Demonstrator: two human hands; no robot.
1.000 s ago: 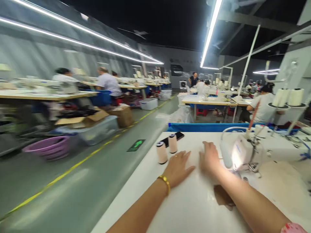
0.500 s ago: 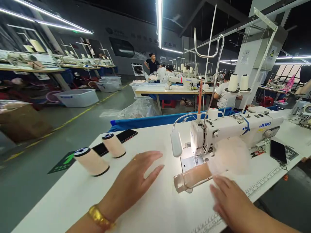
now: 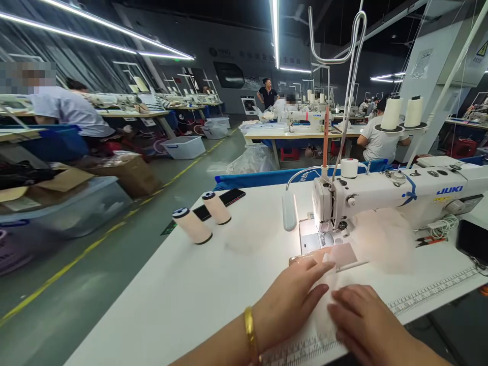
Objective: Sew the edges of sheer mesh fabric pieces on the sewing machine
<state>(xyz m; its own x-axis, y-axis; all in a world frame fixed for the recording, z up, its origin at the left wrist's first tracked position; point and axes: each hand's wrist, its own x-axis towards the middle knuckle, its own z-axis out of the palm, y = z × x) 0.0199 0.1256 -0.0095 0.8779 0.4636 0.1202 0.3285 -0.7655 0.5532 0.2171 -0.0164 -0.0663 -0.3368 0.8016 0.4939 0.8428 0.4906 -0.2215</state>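
Note:
In the head view, a piece of sheer pale fabric (image 3: 324, 310) runs between my hands over the front of the white table. My left hand (image 3: 292, 292), with a gold bangle at its wrist, has thumb and fingers closed on the fabric's left edge. My right hand (image 3: 358, 315) is curled on its right side, partly hiding it. More sheer fabric (image 3: 385, 239) lies bunched under the sewing machine's arm. Just beyond my fingertips sits a flat brownish strip (image 3: 345, 254) in front of the needle plate. The white sewing machine (image 3: 385, 190) has its lamp lit.
Two thread cones (image 3: 192, 226) stand on the left of the table (image 3: 183, 290), beside a dark phone (image 3: 232, 197). Another phone (image 3: 473, 239) lies at the right, near a coiled cable (image 3: 444, 226). A ruler tape (image 3: 430, 290) follows the front edge. Other people sit at machines beyond.
My left hand has moved right from over the bare table and closed on the fabric. The fabric now stretches toward me between both hands. The view has turned left.

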